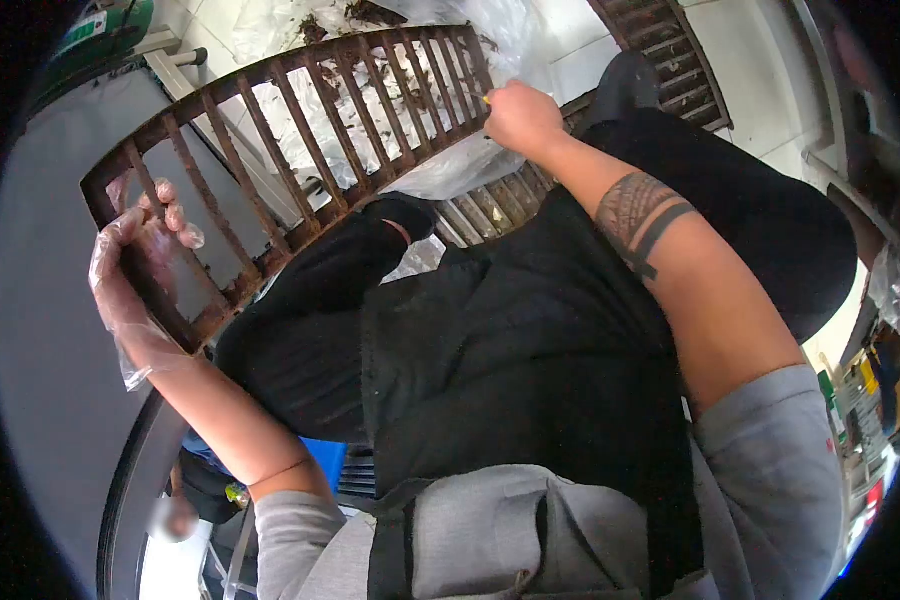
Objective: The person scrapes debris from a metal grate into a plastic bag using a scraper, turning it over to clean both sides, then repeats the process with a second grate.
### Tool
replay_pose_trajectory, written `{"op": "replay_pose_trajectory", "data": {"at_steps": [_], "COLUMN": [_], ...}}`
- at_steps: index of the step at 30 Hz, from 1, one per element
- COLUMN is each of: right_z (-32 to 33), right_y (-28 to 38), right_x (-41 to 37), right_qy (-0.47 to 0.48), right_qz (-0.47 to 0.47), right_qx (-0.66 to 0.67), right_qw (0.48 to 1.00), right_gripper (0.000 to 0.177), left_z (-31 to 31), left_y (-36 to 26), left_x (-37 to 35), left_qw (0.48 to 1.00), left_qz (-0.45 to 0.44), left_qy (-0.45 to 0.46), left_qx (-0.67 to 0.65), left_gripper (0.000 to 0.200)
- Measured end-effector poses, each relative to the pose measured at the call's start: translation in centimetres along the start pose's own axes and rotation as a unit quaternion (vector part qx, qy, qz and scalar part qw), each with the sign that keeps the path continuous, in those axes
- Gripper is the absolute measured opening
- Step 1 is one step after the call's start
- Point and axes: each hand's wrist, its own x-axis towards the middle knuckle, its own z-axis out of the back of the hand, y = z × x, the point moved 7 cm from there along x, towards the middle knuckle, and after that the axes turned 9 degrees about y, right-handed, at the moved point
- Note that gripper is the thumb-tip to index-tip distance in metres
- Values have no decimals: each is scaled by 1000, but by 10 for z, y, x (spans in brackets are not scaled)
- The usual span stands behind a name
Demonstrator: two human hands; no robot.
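Note:
A long rusty metal grate (300, 150) with many crossbars is held up in front of me, tilted. My left hand (135, 265), inside a loose clear plastic glove, grips the grate's near left end. At the grate's far right edge my bare right hand (518, 115) is closed around a small yellowish thing, which is mostly hidden in the fist. The forearm behind it bears a dark band tattoo. Below the grate is a clear plastic sheet (300, 40) with dark debris on it.
A second rusty grate (670, 50) lies on the white tiled floor at the top right. Another grate (490, 205) lies in the floor under my legs. A grey metal surface (40, 330) fills the left side. I wear a black apron (530, 360).

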Motion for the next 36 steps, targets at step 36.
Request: {"op": "replay_pose_trajectory", "data": {"at_steps": [36], "right_z": [-5], "right_y": [-53], "right_x": [53], "right_qy": [-37], "right_qz": [156], "right_qx": [-28], "right_qw": [987], "right_gripper": [33], "left_z": [2], "left_y": [-1], "left_x": [5], "left_qw": [1000], "left_qz": [-6], "left_qy": [-13], "left_qx": [18], "left_gripper": [58]}}
